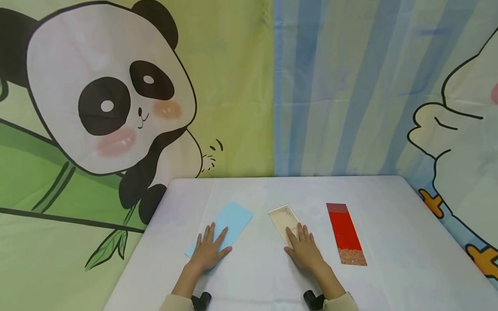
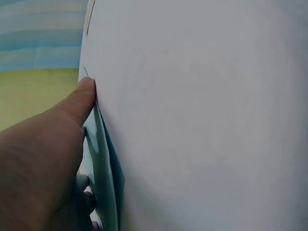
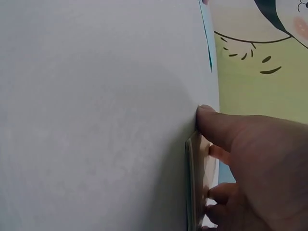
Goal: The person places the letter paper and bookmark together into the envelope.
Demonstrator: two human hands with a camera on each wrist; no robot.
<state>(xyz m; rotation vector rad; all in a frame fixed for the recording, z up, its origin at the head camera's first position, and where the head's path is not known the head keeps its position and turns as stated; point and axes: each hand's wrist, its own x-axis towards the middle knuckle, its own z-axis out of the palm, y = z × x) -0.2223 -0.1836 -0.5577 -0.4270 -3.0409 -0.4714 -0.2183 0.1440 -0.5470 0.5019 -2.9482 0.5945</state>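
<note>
A light blue folded sheet of paper (image 1: 236, 219) lies slanted on the table, left of the middle. My left hand (image 1: 207, 255) rests on its near part with fingers spread. In the left wrist view the paper's layered edge (image 2: 109, 178) shows beside the thumb. A cream card (image 1: 283, 217) with a printed corner lies in the middle, under the fingers of my right hand (image 1: 306, 254). From the right wrist, the card (image 3: 195, 168) looks several layers thick along its edge, and the thumb sits at its corner. Both palms hide the near ends.
A long red envelope (image 1: 346, 231) with a gold-patterned end lies to the right of my right hand. All three pieces lie on a white table (image 1: 404, 224). Behind it hangs a curtain (image 1: 233, 86) printed with a panda and stripes.
</note>
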